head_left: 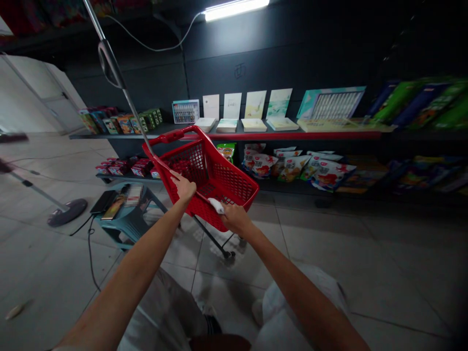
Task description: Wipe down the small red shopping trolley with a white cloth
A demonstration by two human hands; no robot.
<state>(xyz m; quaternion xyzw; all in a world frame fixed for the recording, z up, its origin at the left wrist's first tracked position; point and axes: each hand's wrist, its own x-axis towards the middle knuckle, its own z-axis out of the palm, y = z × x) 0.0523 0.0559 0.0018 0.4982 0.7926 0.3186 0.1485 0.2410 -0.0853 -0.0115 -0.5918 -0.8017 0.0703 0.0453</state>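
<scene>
A red plastic shopping cart [234,178] with a lattice basket and grey metal legs stands on the floor in front of me, turned at an angle. My left hand [184,188] grips the near rim of its basket, with some fingers reaching along the edge. Farther right on the same rim, my right hand [236,218] is closed around a white cloth [217,205] and presses it to the red plastic. The cart's red handle [171,136] is at its upper left. My palms hide part of the near rim.
A grey-blue stool [126,219] with a dark device and papers stands left of the cart. A metal pole [127,95] rises beside the handle. Behind run dark shelves [252,135] with books, boxes and snack bags [262,165]. A round stand base [68,212] and cables lie at left.
</scene>
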